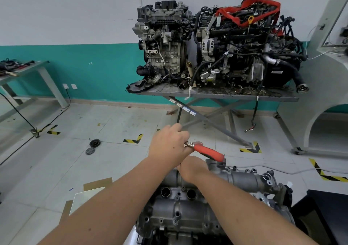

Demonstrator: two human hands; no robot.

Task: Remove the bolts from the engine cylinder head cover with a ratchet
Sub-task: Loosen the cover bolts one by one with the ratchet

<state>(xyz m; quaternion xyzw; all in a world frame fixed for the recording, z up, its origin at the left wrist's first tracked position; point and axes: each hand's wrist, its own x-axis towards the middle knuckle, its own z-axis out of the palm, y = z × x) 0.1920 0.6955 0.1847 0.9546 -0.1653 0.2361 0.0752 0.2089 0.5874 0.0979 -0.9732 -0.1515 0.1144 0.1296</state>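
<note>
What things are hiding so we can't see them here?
Head view:
- Head of the red-handled ratchet: covered by the left hand.
- Right hand fingers: tucked under the left hand.
- Bolt being turned: behind both hands.
- Grey metal cylinder head cover: near end cut off by bottom edge.

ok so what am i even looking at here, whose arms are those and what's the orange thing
There is no robot here. The single picture comes from a camera worn on a person's head, looking forward and down, so the two bare arms are the wearer's own. The left hand grips the head end of a ratchet, a wrench with an orange handle. The right hand rests just below it on the engine cylinder head cover, the grey metal part nearest the camera; what its fingers do is hidden. Further back, two whole engines stand on a metal table against the wall.
</note>
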